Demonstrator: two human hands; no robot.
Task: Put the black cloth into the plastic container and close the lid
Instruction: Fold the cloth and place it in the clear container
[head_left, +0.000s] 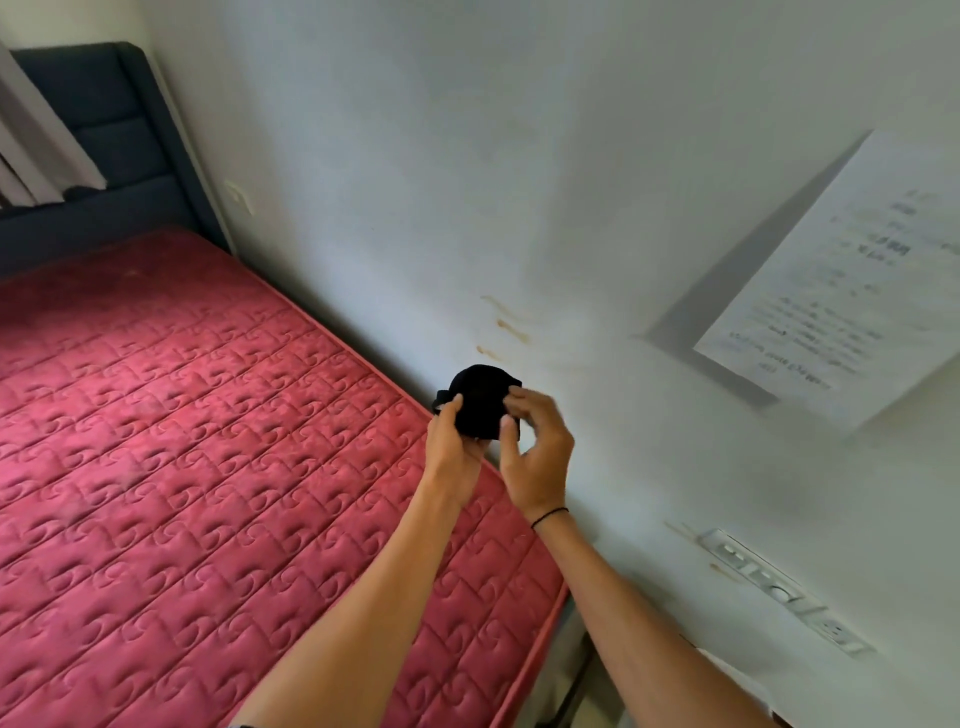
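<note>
A small bunched black cloth (480, 397) is held up in the air over the right edge of the bed, close to the wall. My left hand (453, 449) grips its lower left side with thumb and fingers. My right hand (535, 454) pinches its right edge with curled fingertips; a thin black band circles that wrist. No plastic container or lid appears in the head view.
A red quilted mattress (208, 467) fills the left and centre, with a dark blue headboard (119, 145) at the far end. The white wall (467, 182) carries a printed paper sheet (852, 291) and a power strip (779, 587) at the right.
</note>
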